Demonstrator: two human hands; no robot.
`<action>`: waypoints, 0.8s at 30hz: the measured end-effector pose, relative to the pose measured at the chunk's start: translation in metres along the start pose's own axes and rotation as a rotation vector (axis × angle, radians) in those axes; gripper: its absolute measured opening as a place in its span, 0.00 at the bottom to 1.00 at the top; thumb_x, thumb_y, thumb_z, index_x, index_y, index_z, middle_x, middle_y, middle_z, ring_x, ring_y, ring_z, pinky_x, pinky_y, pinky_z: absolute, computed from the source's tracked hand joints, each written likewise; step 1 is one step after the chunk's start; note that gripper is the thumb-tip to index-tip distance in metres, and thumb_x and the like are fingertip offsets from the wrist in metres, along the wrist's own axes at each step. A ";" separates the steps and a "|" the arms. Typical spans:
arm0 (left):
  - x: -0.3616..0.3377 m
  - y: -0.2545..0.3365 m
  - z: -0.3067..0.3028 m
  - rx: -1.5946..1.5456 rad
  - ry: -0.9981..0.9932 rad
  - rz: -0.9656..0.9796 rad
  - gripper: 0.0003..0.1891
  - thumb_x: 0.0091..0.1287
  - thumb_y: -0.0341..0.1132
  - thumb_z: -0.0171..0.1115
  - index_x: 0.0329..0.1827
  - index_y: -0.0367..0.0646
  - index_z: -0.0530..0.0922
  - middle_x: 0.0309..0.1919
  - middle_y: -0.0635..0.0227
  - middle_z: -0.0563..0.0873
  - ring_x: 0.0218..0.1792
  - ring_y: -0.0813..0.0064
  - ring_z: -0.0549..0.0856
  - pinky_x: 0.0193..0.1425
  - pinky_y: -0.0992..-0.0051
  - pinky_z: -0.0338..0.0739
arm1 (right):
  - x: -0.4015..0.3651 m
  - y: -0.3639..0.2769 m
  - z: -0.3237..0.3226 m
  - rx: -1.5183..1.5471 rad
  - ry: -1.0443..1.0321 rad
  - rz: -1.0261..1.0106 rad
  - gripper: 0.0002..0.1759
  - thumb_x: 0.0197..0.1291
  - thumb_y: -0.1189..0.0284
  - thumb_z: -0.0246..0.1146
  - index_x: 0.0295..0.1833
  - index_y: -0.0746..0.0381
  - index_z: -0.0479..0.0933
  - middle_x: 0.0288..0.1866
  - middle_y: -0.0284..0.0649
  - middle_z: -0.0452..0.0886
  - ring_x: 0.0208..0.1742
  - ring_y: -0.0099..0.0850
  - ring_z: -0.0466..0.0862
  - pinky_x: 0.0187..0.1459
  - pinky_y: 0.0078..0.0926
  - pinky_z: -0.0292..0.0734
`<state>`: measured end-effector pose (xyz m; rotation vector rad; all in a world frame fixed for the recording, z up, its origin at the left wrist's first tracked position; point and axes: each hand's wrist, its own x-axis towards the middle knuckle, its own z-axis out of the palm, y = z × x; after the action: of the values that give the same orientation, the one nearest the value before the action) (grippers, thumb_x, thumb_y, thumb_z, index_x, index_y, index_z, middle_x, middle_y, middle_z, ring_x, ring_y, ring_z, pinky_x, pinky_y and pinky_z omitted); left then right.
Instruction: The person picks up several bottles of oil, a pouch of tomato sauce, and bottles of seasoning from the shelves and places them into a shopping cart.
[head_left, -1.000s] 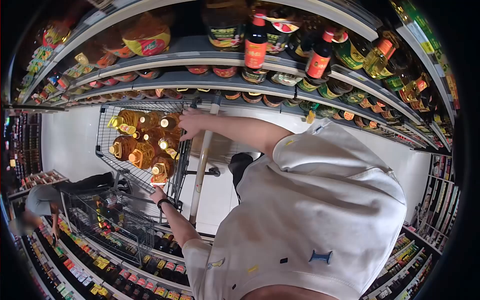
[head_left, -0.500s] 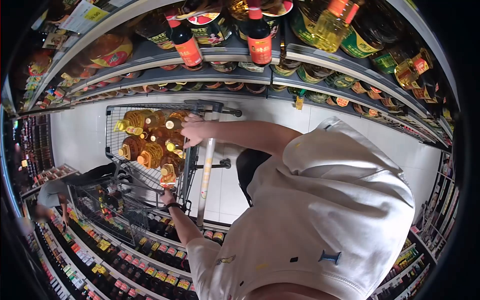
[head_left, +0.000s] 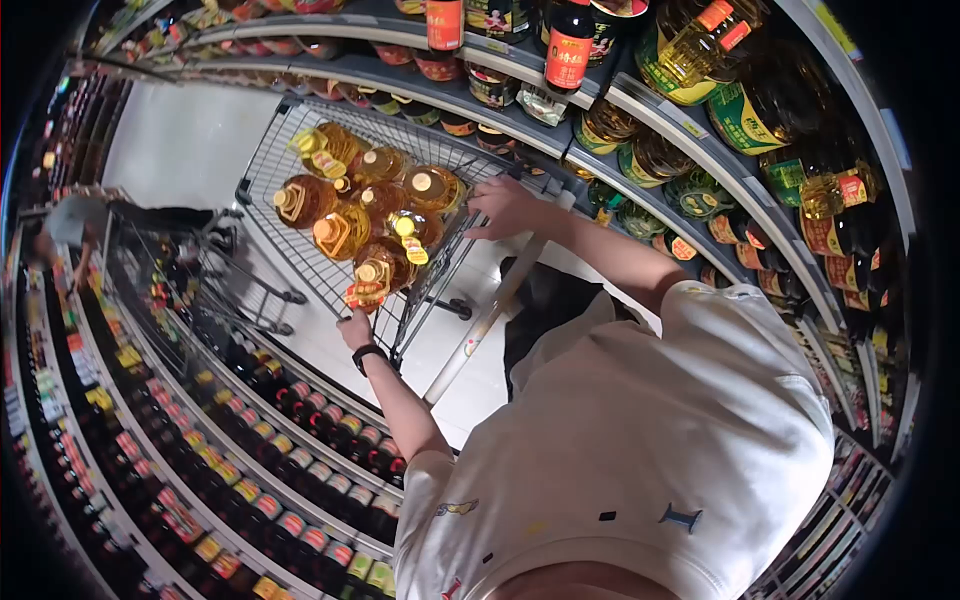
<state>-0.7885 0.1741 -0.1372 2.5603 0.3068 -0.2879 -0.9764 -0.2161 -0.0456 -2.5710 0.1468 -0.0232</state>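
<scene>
Head view: left hand [head_left: 357, 325] wraps an oil bottle [head_left: 368, 285] at the cart's [head_left: 262, 150] near edge, and right hand [head_left: 505, 205] is curled on its handle end. I reckon the bottle's mid-lift; next comes clearing the wire side steadily.

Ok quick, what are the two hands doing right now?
Left hand: closed at the cart rim, against an oil bottle; which one it grips cannot be told.
Right hand: closed on the cart.
</scene>
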 end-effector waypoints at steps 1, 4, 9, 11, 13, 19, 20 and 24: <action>-0.017 0.000 0.001 0.007 0.013 -0.030 0.34 0.56 0.50 0.62 0.55 0.26 0.72 0.47 0.34 0.83 0.53 0.40 0.82 0.60 0.57 0.74 | -0.016 0.001 -0.001 -0.011 -0.024 -0.015 0.29 0.52 0.40 0.64 0.43 0.55 0.83 0.45 0.40 0.79 0.55 0.38 0.75 0.55 0.40 0.66; -0.060 -0.007 0.012 0.048 0.025 -0.044 0.34 0.57 0.48 0.62 0.56 0.26 0.70 0.48 0.33 0.83 0.53 0.40 0.82 0.60 0.56 0.74 | -0.056 0.011 -0.004 -0.005 0.074 -0.083 0.25 0.53 0.44 0.68 0.40 0.55 0.83 0.41 0.37 0.78 0.50 0.38 0.77 0.53 0.36 0.67; -0.120 -0.025 0.003 0.077 0.008 -0.018 0.35 0.56 0.49 0.63 0.59 0.27 0.69 0.49 0.34 0.82 0.54 0.40 0.82 0.61 0.57 0.74 | -0.114 0.000 -0.006 0.002 0.076 -0.030 0.28 0.50 0.40 0.65 0.39 0.55 0.82 0.44 0.39 0.80 0.53 0.37 0.76 0.56 0.38 0.66; -0.137 -0.039 0.013 0.056 0.010 -0.005 0.37 0.55 0.51 0.64 0.58 0.27 0.70 0.49 0.34 0.82 0.54 0.40 0.81 0.61 0.57 0.73 | -0.137 0.008 -0.004 -0.014 0.121 0.000 0.27 0.48 0.40 0.66 0.36 0.54 0.83 0.41 0.39 0.80 0.52 0.38 0.76 0.53 0.37 0.66; -0.151 -0.051 0.017 0.071 0.030 0.009 0.37 0.54 0.52 0.66 0.56 0.28 0.71 0.48 0.35 0.83 0.54 0.40 0.81 0.60 0.58 0.73 | -0.155 0.006 -0.012 -0.019 0.035 -0.001 0.28 0.47 0.40 0.65 0.36 0.55 0.84 0.40 0.39 0.80 0.51 0.38 0.76 0.51 0.37 0.66; -0.196 -0.068 0.019 -0.156 -0.040 -0.118 0.26 0.57 0.44 0.64 0.52 0.31 0.73 0.43 0.44 0.85 0.42 0.53 0.86 0.47 0.63 0.79 | -0.200 -0.003 -0.027 -0.028 -0.094 0.079 0.30 0.50 0.43 0.64 0.43 0.59 0.85 0.48 0.44 0.80 0.57 0.40 0.73 0.57 0.40 0.61; -0.194 -0.080 0.022 -0.120 -0.040 -0.106 0.26 0.57 0.42 0.64 0.52 0.32 0.73 0.41 0.47 0.85 0.38 0.58 0.85 0.42 0.65 0.79 | -0.206 0.000 -0.029 -0.005 -0.157 0.088 0.31 0.52 0.44 0.63 0.47 0.59 0.84 0.51 0.46 0.78 0.59 0.41 0.72 0.58 0.41 0.61; -0.230 -0.079 0.021 -0.346 -0.138 -0.121 0.28 0.56 0.41 0.68 0.53 0.32 0.69 0.31 0.64 0.78 0.26 0.73 0.76 0.31 0.72 0.73 | -0.235 0.010 -0.030 0.061 -0.164 0.071 0.29 0.54 0.48 0.64 0.52 0.60 0.82 0.54 0.48 0.76 0.63 0.44 0.70 0.63 0.46 0.60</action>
<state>-1.0321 0.1919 -0.1330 2.1748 0.4209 -0.4162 -1.2128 -0.2143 -0.0222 -2.4922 0.1721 0.2059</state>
